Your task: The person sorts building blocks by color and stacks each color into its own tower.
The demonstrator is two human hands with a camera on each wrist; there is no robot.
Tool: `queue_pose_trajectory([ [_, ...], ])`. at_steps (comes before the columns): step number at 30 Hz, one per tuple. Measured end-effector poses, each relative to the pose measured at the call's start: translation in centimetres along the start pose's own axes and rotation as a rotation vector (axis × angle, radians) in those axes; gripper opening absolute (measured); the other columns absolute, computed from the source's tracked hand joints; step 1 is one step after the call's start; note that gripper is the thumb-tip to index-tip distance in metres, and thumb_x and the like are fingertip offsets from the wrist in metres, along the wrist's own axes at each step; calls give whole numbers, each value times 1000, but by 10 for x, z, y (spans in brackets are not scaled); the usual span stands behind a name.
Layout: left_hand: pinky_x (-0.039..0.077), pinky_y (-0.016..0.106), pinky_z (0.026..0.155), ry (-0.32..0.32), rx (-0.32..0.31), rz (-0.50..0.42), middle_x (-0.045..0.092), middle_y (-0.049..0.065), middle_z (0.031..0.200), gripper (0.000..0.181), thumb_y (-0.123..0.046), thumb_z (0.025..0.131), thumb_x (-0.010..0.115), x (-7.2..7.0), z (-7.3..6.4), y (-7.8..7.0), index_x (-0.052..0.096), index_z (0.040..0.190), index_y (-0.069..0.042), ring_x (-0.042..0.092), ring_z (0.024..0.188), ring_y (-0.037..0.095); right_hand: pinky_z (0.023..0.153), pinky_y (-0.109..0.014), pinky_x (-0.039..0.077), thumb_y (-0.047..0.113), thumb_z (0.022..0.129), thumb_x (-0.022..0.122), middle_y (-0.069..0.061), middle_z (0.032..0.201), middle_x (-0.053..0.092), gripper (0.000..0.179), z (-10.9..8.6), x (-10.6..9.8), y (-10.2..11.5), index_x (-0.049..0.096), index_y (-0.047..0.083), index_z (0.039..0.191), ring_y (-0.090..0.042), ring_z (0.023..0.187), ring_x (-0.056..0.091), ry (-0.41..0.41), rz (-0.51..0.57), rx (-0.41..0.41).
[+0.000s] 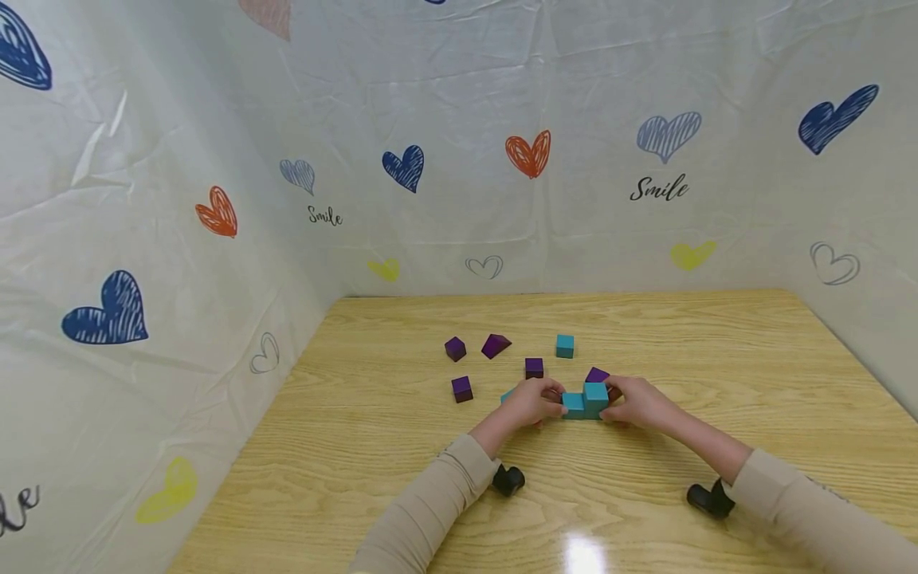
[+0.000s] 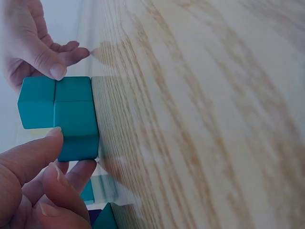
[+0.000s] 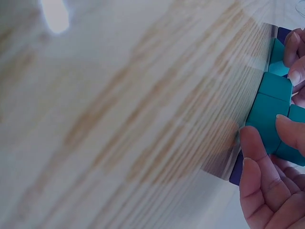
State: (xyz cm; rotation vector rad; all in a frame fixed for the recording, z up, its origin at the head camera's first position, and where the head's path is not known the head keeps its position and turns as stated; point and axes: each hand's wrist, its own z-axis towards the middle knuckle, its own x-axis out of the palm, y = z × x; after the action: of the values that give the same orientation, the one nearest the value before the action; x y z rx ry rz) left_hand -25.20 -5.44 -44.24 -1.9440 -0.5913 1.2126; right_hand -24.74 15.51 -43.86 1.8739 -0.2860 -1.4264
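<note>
Two teal cubes sit side by side on the wooden table, and a third teal cube (image 1: 596, 394) stands on the right one (image 1: 592, 414). My left hand (image 1: 529, 401) pinches the left cube (image 1: 573, 405) between thumb and fingers; in the left wrist view its thumb (image 2: 35, 151) lies on that cube's face. From the other side, my right hand (image 1: 641, 405) grips the two-cube stack, its thumb (image 3: 291, 131) by the seam between the cubes. A teal block (image 1: 506, 395) is partly hidden behind my left hand, and a purple block (image 1: 597, 375) shows behind the right fingers.
Farther back on the table (image 1: 344, 383) lie purple cubes (image 1: 534, 367), a purple pyramid (image 1: 495, 345) and a lone teal cube (image 1: 565, 346). Another purple cube (image 1: 462, 389) lies left of my left hand. A heart-printed sheet (image 1: 445, 215) hangs behind the table.
</note>
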Motion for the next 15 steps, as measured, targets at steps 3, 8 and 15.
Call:
queue_pose_trajectory([
  [3,40,22,46,0,2,0,65,-1,97,23,-15,85,65,0,0,0,60,108,-11,42,49,13,63,-31,49,8,76,72,-15,89,64,40,-1,-1,0,54,-13,105,-22,79,58,0,-11,-16],
  [8,40,22,46,2,0,14,65,-1,99,23,-16,85,65,0,1,0,60,108,-11,43,49,13,60,-29,48,7,76,71,-15,89,64,37,-1,0,0,55,-12,104,-20,77,58,0,0,-16],
  [15,44,23,50,0,-17,62,64,3,108,33,-17,84,67,0,3,-2,58,116,-11,51,59,13,60,-29,47,6,76,70,-15,89,64,34,-1,0,0,55,-11,102,-20,76,58,4,-4,-25],
])
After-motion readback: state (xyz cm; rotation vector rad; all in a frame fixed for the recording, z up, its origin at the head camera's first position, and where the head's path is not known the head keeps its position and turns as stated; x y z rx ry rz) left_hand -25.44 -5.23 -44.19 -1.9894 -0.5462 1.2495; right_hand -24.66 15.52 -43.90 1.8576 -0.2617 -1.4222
